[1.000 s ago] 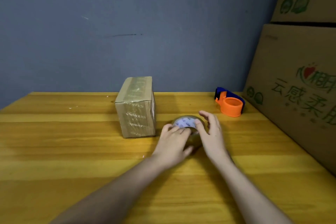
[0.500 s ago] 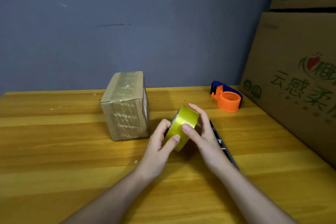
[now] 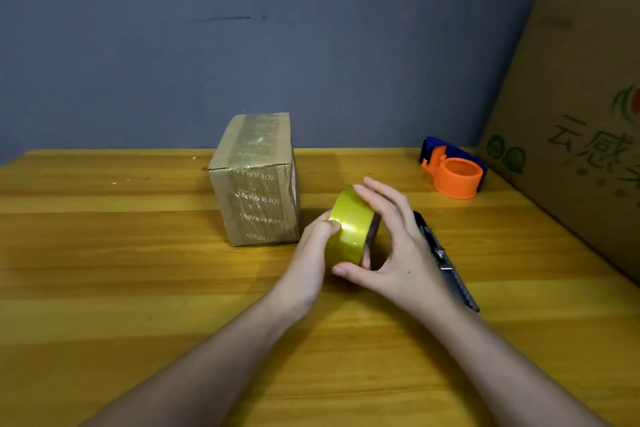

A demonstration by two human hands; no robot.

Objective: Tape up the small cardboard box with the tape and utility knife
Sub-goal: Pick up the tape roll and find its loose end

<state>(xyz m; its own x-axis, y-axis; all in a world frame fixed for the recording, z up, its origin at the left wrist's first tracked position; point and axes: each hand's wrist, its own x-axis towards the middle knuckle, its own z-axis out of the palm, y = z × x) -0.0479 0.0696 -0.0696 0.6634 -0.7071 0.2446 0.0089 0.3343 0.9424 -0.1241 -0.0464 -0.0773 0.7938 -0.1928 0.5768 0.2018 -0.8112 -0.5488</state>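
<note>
Head-worn camera looks forward and down, close over the wooden table (image 3: 138, 288), facing the wall (image 3: 311, 45).

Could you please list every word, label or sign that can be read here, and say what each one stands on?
"IDEAMAN", upside down and repeated down the clear tape on the small cardboard box; the lower repeats are blurred.
"云感", large green characters on the big carton at right; further characters are cut off by the frame edge.
Round green logos on that carton: no legible text.
Tape roll, utility knife, orange dispenser: no text visible.
</note>
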